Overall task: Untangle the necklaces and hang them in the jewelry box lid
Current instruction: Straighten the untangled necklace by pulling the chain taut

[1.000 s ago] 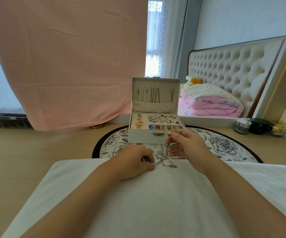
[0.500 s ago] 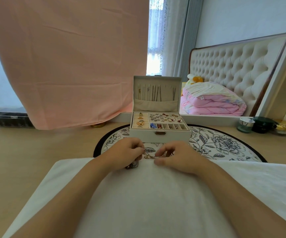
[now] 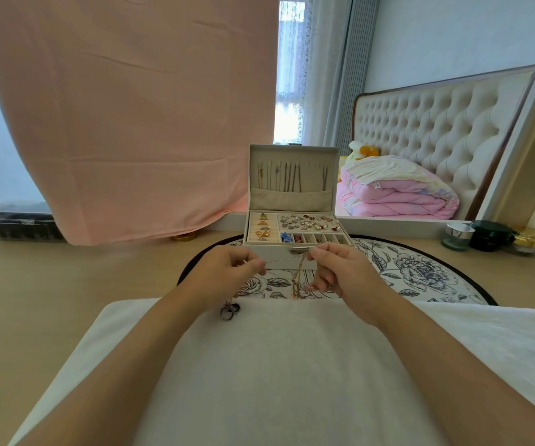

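The necklaces (image 3: 296,280) looked like light, limp, snag-prone chains, knotted in a clump hanging from one strand stretched between our hands, just before the open jewelry box (image 3: 279,251) and above the far edge of the white towel (image 3: 276,365). Our left hand (image 3: 224,272) and right hand (image 3: 343,272), apart, each pinched that strand either side of the clump. We judged gentle holds near the knot safest; hard pulls would tighten it.

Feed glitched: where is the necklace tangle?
Head view, centre: the tangle hangs between the left hand and right hand, both pinching it, just before the box.
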Demonstrator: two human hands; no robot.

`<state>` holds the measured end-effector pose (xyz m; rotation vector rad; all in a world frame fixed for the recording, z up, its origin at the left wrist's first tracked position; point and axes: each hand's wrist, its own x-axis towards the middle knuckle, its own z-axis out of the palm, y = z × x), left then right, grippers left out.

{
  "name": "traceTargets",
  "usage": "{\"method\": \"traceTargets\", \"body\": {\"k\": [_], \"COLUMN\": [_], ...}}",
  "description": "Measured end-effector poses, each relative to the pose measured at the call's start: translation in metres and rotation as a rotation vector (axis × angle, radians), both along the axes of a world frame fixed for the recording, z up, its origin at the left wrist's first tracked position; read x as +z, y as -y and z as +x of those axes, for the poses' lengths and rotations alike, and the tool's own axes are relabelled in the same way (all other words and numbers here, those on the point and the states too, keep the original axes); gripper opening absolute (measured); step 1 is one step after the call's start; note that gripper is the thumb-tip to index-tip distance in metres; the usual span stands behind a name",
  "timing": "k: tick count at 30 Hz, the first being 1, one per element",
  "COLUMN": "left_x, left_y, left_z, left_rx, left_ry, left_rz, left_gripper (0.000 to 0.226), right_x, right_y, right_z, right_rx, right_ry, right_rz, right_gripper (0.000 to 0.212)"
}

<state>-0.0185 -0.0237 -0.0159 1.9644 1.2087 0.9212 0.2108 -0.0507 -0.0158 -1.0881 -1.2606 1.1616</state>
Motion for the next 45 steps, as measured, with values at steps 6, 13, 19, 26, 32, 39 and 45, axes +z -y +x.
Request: {"method": "traceTargets", "body": {"k": [6,13,19,26,32,39,45], "left_x": [-0.001,-0.003,-0.005,-0.018,-0.018,-0.003,0.000], "left_y": [0.001,-0.007,-0.002,-0.001,-0.007,-0.001,-0.002], "left_z": [0.003,-0.005,-0.001,0.028,0.023,0.021,0.016], "left_rx": [0.032,0.153,0.174,-0.105,-0.064,-0.052,-0.048], "left_ry": [0.140,-0.365,-0.821,-0.228,0.096,0.498,0.464], "left_rz": [-0.019,0.088,0.210,0.003,-0.157,-0.404,-0.399], "left_gripper": [0.024,0.014,0.021,0.036,0.013,0.015,0.017], "right_x": [0.003,-0.009,-0.020,-0.013,-0.015,-0.015,-0.012], "right_y": [0.002,-0.005,-0.016,-0.019,-0.021,-0.012,-0.012], "right_z": [0.003,0.001,-0.017,-0.024,-0.021,-0.027,-0.027], "right_rx": [0.004,-0.105,-0.174,-0.152,-0.197,-0.081,-0.136], "right_ry": [0.014,0.182,0.441,0.385,0.384,0.603,0.612], "right_rz": [0.009,-0.017,0.064,0.206,0.198,0.183,0.189], "right_gripper": [0.015,0.010,0.008,0.010,0.011,0.012,0.010]}}
